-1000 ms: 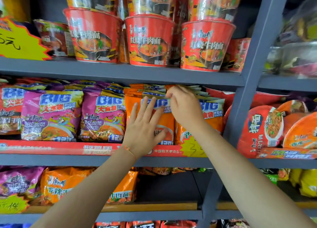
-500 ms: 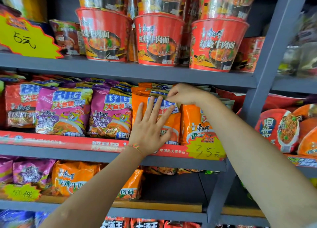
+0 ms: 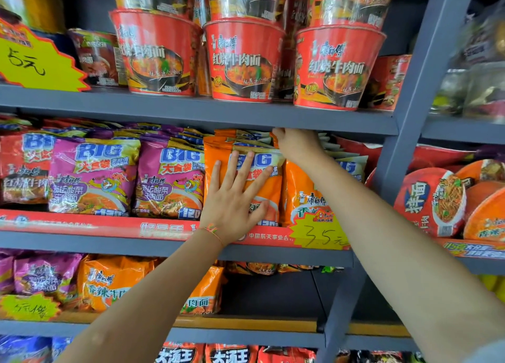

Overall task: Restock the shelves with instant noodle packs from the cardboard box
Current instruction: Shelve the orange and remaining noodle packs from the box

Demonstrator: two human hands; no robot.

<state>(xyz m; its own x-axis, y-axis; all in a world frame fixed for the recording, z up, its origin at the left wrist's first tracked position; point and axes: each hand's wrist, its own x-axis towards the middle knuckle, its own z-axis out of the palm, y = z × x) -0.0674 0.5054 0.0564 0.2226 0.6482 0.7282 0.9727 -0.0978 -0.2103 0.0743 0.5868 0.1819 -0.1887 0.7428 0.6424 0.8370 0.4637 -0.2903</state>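
Observation:
Orange instant noodle packs (image 3: 269, 190) stand upright in a row on the middle shelf (image 3: 175, 249). My left hand (image 3: 235, 201) lies flat with spread fingers against the front orange pack. My right hand (image 3: 297, 144) reaches over the top of the row, just under the shelf above, and its curled fingers pinch the top edges of the packs behind. A second orange row (image 3: 306, 198) stands to the right of it. The cardboard box is not in view.
Purple noodle packs (image 3: 169, 179) and red packs fill the middle shelf's left. Red noodle bowls (image 3: 243, 62) stand on the shelf above. A grey upright post (image 3: 404, 133) bounds the bay at right, with round orange noodle bowls (image 3: 431, 201) beyond. More packs sit on the lower shelves.
My right hand has slid up and back to the top rear of the orange row. My left hand stays pressed on the front pack. The view has drifted left and up.

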